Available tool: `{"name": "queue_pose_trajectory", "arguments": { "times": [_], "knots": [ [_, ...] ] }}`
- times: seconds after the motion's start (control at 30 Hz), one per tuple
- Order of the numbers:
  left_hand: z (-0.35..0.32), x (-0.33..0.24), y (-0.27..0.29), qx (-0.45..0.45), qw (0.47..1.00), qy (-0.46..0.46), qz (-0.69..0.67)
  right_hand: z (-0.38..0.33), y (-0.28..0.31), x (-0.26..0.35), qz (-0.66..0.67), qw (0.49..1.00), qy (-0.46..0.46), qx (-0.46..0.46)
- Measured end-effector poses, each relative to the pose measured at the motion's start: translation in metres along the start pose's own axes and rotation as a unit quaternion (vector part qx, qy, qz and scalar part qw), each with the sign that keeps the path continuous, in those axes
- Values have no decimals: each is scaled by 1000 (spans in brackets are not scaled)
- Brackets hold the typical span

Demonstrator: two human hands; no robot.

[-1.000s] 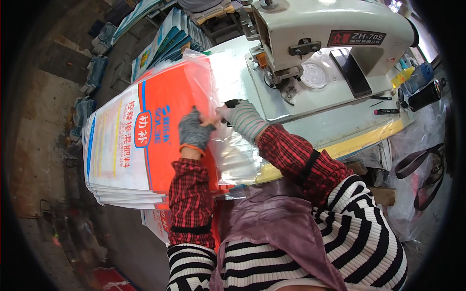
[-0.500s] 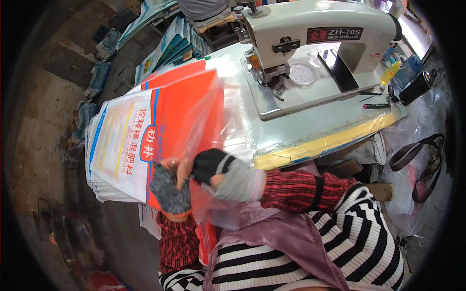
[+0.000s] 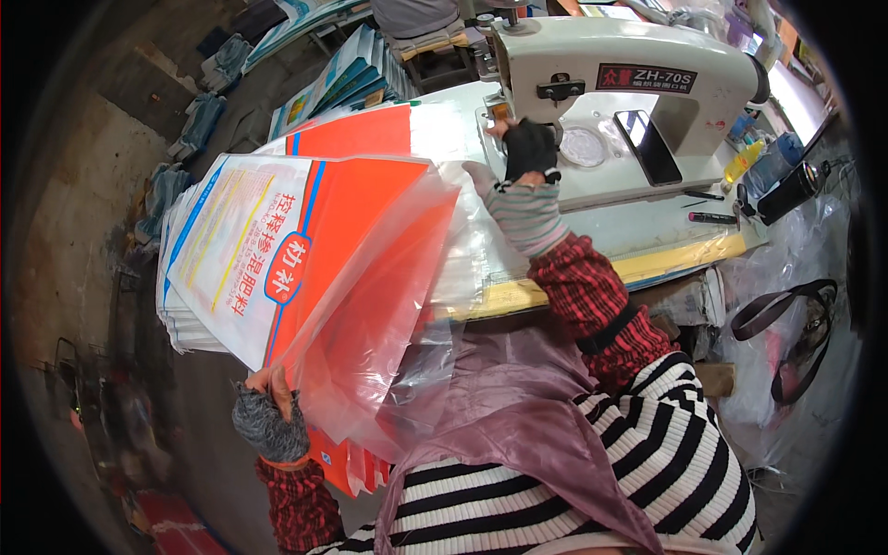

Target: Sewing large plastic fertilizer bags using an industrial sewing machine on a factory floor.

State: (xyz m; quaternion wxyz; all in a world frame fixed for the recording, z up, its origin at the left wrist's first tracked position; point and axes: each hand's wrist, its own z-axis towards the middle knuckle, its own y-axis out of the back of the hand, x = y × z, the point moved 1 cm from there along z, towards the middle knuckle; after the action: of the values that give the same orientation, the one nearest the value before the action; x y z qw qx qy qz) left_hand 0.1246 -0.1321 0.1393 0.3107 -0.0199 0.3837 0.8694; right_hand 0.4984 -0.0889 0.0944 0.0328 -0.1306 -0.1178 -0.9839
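Observation:
A large white and orange-red woven sack (image 3: pixel 245 250) with a clear plastic liner (image 3: pixel 370 342) lies on top of a stack of similar sacks. My left hand (image 3: pixel 271 416), in a grey fingerless glove, grips the sack's near left edge, the thumb on top. The liner spreads out at the sack's mouth, toward my lap. At the head of a white sewing machine (image 3: pixel 564 55), my right hand (image 3: pixel 529 157) in a black fingerless glove is raised with its fingers curled beside the needle area. What its fingertips hold, if anything, is hidden.
On the machine bed lies a black phone (image 3: pixel 647 148). Farther right are a marker (image 3: pixel 712 218), a yellow bottle (image 3: pixel 744 162) and a black cup (image 3: pixel 791 194). A dark strap (image 3: pixel 786 324) hangs over clear plastic. More sacks (image 3: pixel 347 74) are stacked behind.
My hands have parted: the left moved down and left to the sack's edge, the right went up to the machine's head. The liner has fanned out wider.

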Motion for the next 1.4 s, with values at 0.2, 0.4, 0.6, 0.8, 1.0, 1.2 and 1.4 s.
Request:
{"name": "queue_pose_trajectory", "arguments": {
  "times": [0.2, 0.4, 0.6, 0.8, 1.0, 1.2, 1.4],
  "knots": [
    [-6, -9, 9, -1, 996, 87, -28, -80, -30, 34, 146, 906, 57, 393],
    [-33, 3, 28, 10, 998, 47, 38, -28, -39, 29, 160, 923, -123, 328],
    [-65, 5, 44, 135, 989, 21, 64, 36, -46, 45, 136, 963, 157, 170],
    [-48, -1, 84, 11, 965, 2, 262, -4, -55, 98, 149, 898, 172, 378],
    [-40, -57, -46, 193, 977, -90, 0, -40, -5, 116, 170, 890, 200, 373],
    [-75, 99, 42, 85, 930, 166, -317, -66, 29, 82, 242, 831, 131, 483],
    [-100, 109, 43, -82, 739, 359, -565, -96, -2, 98, 252, 861, 190, 399]
  ]
}}
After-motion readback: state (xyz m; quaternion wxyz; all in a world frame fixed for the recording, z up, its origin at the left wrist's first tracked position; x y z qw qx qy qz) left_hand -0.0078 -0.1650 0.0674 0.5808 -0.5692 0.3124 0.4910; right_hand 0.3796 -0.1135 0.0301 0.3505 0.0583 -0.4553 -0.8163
